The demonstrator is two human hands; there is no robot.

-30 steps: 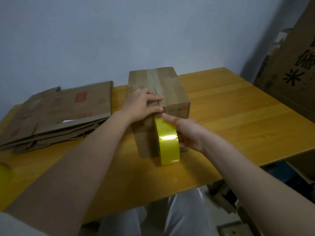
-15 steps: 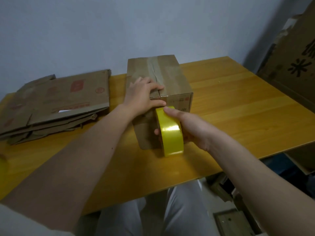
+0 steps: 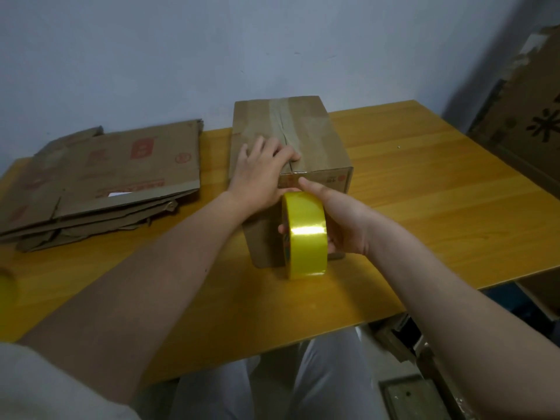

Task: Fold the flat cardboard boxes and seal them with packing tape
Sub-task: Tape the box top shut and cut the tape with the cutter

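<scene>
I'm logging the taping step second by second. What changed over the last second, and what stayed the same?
Little moved. The left hand shifted slightly farther onto the top of the folded box, fingers flat beside the taped seam. The right hand kept gripping the yellow tape roll against the box's near face, forefinger at the top edge. The flat cardboard stack and table stayed put; mostly the camera shifted.

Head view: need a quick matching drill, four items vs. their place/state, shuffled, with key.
Items:
1. tape roll
2. folded box
3. flat cardboard stack
4. left hand

States:
A. lies at the table's left, unfolded
B. rests on the box top near the seam
C. gripped by the right hand at the box's near face
D. stands upright mid-table, taped along the top seam

Pairs: 1-C, 2-D, 3-A, 4-B
</scene>
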